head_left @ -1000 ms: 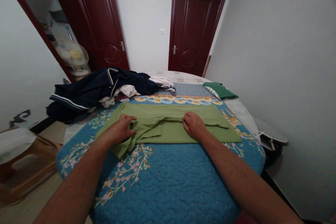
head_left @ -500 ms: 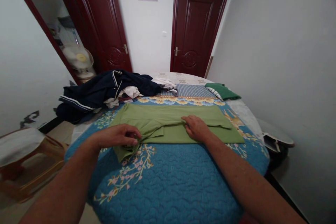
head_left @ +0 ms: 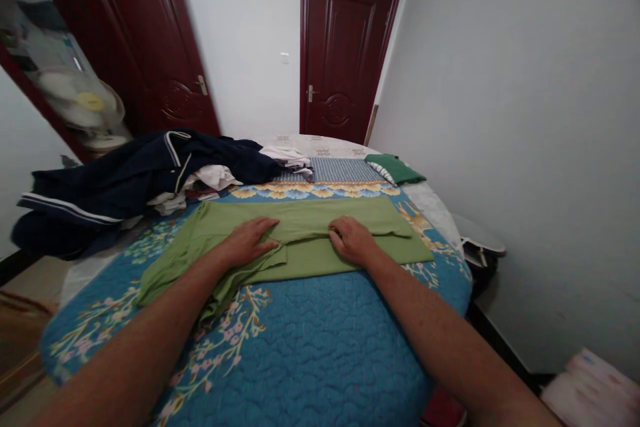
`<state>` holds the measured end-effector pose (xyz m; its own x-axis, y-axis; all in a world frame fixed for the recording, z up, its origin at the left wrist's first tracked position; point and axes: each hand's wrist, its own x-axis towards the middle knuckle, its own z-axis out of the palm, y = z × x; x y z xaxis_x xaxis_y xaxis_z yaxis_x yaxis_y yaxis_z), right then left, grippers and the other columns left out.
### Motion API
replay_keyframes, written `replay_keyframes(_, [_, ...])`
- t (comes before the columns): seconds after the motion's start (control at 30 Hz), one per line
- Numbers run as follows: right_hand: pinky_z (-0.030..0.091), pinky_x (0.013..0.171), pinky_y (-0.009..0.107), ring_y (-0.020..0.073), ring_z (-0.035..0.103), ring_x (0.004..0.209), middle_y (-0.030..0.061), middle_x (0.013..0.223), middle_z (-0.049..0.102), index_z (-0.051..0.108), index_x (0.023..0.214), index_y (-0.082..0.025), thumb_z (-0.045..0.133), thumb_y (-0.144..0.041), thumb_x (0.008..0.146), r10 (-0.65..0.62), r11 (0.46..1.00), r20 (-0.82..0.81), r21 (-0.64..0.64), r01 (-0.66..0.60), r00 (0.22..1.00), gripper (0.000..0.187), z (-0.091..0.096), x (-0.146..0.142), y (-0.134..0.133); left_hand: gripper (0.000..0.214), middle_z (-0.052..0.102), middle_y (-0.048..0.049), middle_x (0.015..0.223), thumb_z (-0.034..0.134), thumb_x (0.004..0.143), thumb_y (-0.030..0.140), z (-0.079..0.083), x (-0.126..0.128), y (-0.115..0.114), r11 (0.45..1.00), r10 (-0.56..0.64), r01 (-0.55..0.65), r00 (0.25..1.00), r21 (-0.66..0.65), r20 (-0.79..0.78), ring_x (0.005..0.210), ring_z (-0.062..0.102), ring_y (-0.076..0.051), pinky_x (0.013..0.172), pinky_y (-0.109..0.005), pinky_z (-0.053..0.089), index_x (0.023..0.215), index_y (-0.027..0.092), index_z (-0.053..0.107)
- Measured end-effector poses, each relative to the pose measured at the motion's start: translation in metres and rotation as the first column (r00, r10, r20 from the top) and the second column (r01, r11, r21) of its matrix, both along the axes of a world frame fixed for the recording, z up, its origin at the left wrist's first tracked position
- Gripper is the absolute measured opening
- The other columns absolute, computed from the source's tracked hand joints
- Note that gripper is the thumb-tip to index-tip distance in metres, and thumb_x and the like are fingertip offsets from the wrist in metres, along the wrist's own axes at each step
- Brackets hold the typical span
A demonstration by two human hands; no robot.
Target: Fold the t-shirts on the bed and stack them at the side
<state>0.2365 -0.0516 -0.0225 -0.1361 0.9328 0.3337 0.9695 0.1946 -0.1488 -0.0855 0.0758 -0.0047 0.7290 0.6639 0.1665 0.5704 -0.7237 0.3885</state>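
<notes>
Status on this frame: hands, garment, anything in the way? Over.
Left hand flat on the light green garment. Right hand on its middle fold, grip unclear. Navy clothes pile at far left, not under either hand.

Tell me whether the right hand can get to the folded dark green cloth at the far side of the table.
Probably yes, with a stretch. The right hand rests on the light green garment, and only flat striped cloth lies between it and the dark green cloth; nothing upright blocks the way.
</notes>
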Motion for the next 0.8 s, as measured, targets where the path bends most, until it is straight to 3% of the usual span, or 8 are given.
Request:
replay_keyframes(0.1, [0.044,0.099,0.036,0.0257,0.058,0.110,0.0139,0.112,0.068,0.072,0.114,-0.019,0.052,-0.037,0.107,-0.233,0.972,0.009,-0.044,0.233,0.973,0.027,0.001,0.013,0.001,0.077,0.052,-0.0182,0.163,0.056,0.094,0.067,-0.024,-0.004,-0.002,0.985,0.132,-0.118,0.985,0.128,-0.111,0.151,0.045,-0.038,0.124,-0.056,0.032,0.156,0.023,0.055])
replay_keyframes(0.2, [0.045,0.102,0.044,0.0315,0.056,0.120,0.0184,0.126,0.065,0.071,0.123,-0.018,0.053,-0.038,0.105,-0.490,0.865,0.078,-0.079,0.495,0.868,0.033,0.000,0.034,-0.005,0.084,0.045,-0.0176,0.168,0.050,0.094,0.073,-0.031,-0.009,-0.002,0.964,0.218,-0.177,0.952,0.197,-0.214,0.155,0.040,-0.039,0.125,-0.062,0.026,0.162,0.023,0.048])
replay_keyframes(0.27, [0.044,0.105,0.048,0.0346,0.054,0.125,0.0197,0.133,0.063,0.070,0.129,-0.018,0.049,-0.035,0.105,-0.597,0.790,0.112,-0.087,0.606,0.794,0.037,-0.001,0.054,-0.011,0.087,0.042,-0.0170,0.170,0.046,0.094,0.075,-0.031,-0.009,-0.002,0.958,0.242,-0.189,0.936,0.217,-0.254,0.156,0.038,-0.039,0.126,-0.064,0.024,0.164,0.022,0.044])
replay_keyframes(0.4, [0.044,0.107,0.045,0.0349,0.057,0.128,0.0215,0.134,0.065,0.071,0.131,-0.014,0.046,-0.025,0.102,-0.716,0.690,0.082,-0.072,0.720,0.694,0.039,0.003,0.103,-0.027,0.091,0.039,-0.0165,0.171,0.043,0.093,0.078,-0.032,-0.008,-0.001,0.950,0.262,-0.197,0.925,0.244,-0.273,0.157,0.036,-0.038,0.126,-0.063,0.024,0.165,0.022,0.042])
replay_keyframes(0.53, [0.048,0.103,0.037,0.0293,0.067,0.118,0.0195,0.126,0.072,0.071,0.132,-0.012,0.041,-0.020,0.101,-0.852,0.518,-0.105,-0.039,0.854,0.512,0.044,0.012,0.145,-0.043,0.094,0.038,-0.0162,0.172,0.043,0.092,0.080,-0.035,-0.007,0.001,0.948,0.266,-0.199,0.923,0.248,-0.277,0.158,0.035,-0.039,0.125,-0.064,0.024,0.165,0.021,0.042])
replay_keyframes(0.6, [0.050,0.100,0.036,0.0288,0.070,0.116,0.0182,0.123,0.075,0.073,0.129,-0.014,0.038,-0.023,0.103,-0.884,0.457,-0.144,-0.065,0.887,0.445,0.045,0.014,0.154,-0.048,0.094,0.038,-0.0155,0.172,0.043,0.091,0.080,-0.036,-0.007,0.001,0.947,0.269,-0.202,0.923,0.248,-0.274,0.158,0.034,-0.039,0.125,-0.064,0.025,0.165,0.022,0.043])
replay_keyframes(0.7, [0.052,0.098,0.039,0.0319,0.072,0.115,0.0216,0.119,0.076,0.077,0.122,-0.013,0.040,-0.034,0.105,-0.911,0.412,-0.101,-0.154,0.898,0.401,0.047,0.015,0.155,-0.051,0.094,0.040,-0.0146,0.171,0.044,0.089,0.080,-0.036,-0.007,0.002,0.945,0.274,-0.209,0.925,0.251,-0.263,0.158,0.034,-0.040,0.125,-0.063,0.025,0.165,0.023,0.044])
replay_keyframes(0.8, [0.053,0.098,0.043,0.0354,0.072,0.115,0.0254,0.116,0.076,0.079,0.120,-0.010,0.042,-0.044,0.105,-0.902,0.427,-0.033,-0.203,0.881,0.430,0.052,0.013,0.145,-0.046,0.096,0.040,-0.0149,0.171,0.045,0.088,0.080,-0.035,-0.006,0.002,0.947,0.270,-0.207,0.927,0.245,-0.261,0.158,0.034,-0.041,0.125,-0.065,0.025,0.165,0.022,0.044])
